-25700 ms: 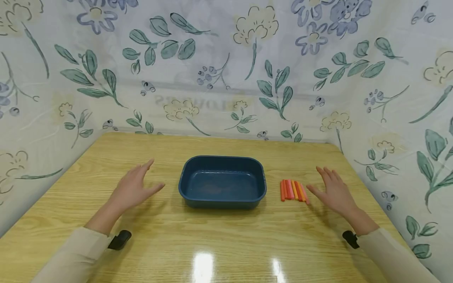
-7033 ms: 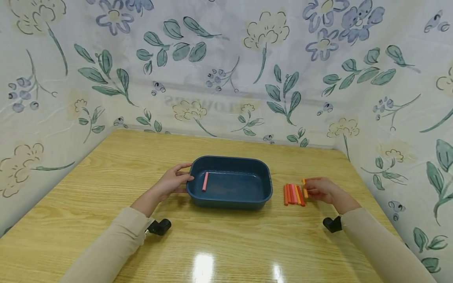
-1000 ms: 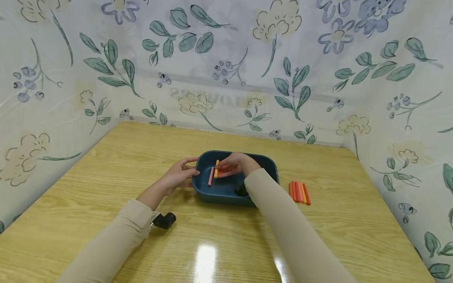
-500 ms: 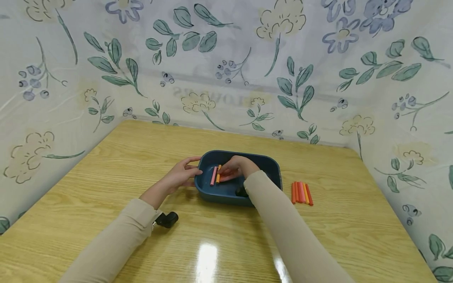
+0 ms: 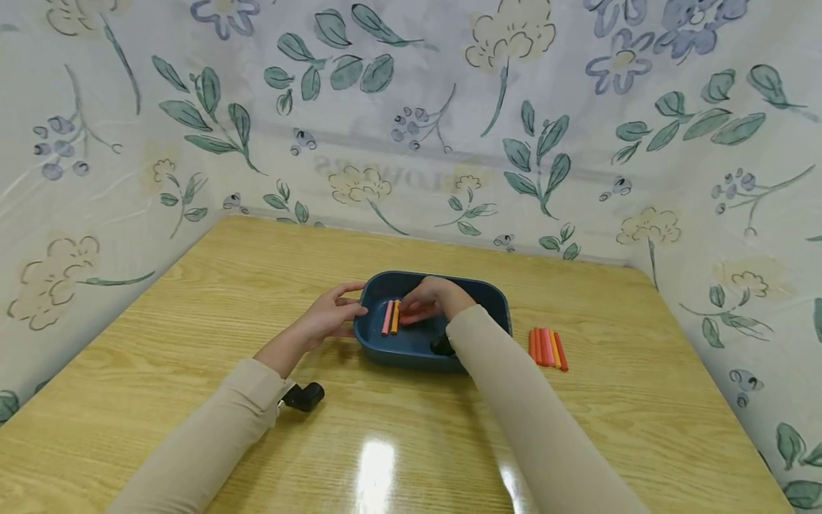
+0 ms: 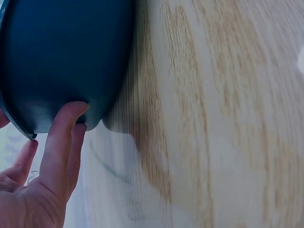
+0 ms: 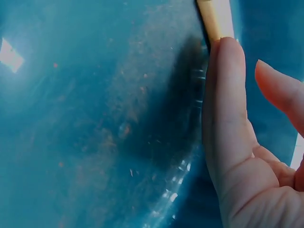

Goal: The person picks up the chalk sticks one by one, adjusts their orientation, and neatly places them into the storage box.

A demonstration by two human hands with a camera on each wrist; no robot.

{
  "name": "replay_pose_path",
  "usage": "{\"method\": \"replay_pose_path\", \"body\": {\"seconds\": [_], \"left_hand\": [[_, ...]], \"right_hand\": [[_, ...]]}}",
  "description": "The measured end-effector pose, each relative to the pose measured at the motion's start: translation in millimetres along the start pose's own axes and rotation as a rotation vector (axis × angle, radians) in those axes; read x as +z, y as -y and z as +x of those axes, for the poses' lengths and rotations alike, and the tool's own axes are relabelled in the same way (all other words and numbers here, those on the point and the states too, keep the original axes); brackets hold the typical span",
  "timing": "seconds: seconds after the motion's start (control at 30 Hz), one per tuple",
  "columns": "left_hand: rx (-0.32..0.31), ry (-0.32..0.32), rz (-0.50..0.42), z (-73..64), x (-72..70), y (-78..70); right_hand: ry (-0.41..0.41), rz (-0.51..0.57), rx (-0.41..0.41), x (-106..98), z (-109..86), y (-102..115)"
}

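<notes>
A dark blue rectangular dish stands on the wooden table. My left hand holds its left end, thumb over the rim and fingers against the outer wall, as the left wrist view shows the fingers there. Inside lie a pink chalk-like stick and, close beside it, an orange chalk-like stick. My right hand reaches into the dish. In the right wrist view its straight fingers touch the end of the orange stick, the thumb standing apart.
Right of the dish, several red, pink and orange sticks lie side by side on the table. A flowered cloth hangs around the table's back and sides. Black wrist cameras sit under both sleeves.
The orange stick, held over the dish a second ago, now lies beside the pink one, and my right fingers have loosened from it. My left hand stays at the dish's end.
</notes>
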State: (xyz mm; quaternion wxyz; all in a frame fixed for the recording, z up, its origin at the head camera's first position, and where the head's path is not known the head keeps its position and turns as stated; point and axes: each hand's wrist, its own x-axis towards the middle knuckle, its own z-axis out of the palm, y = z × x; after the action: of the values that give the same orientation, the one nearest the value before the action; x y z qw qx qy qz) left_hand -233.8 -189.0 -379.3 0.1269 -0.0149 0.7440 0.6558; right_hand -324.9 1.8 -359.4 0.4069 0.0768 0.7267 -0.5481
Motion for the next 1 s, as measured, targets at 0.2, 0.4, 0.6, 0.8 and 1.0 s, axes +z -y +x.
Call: {"method": "replay_pose_path", "body": {"seconds": [0.2, 0.4, 0.6, 0.8, 1.0], "left_hand": [[-0.007, 0.009, 0.003, 0.1, 0.1, -1.5], [-0.01, 0.021, 0.008, 1.1, 0.4, 0.5], [-0.014, 0.017, 0.013, -0.2, 0.7, 1.0], [-0.013, 0.016, 0.012, -0.8, 0.6, -0.9], [-0.011, 0.012, 0.012, 0.5, 1.9, -2.8]], "right_hand": [[0.015, 0.004, -0.032, -4.0, -6.4, 5.5], [-0.002, 0.045, -0.112, -8.0, -15.7, 11.2], [-0.025, 0.083, -0.173, -11.7, -22.7, 14.8], [-0.047, 0.167, -0.21, -19.1, -31.1, 18.5], [-0.053, 0.206, -0.25, -30.7, -41.5, 20.7]]}}
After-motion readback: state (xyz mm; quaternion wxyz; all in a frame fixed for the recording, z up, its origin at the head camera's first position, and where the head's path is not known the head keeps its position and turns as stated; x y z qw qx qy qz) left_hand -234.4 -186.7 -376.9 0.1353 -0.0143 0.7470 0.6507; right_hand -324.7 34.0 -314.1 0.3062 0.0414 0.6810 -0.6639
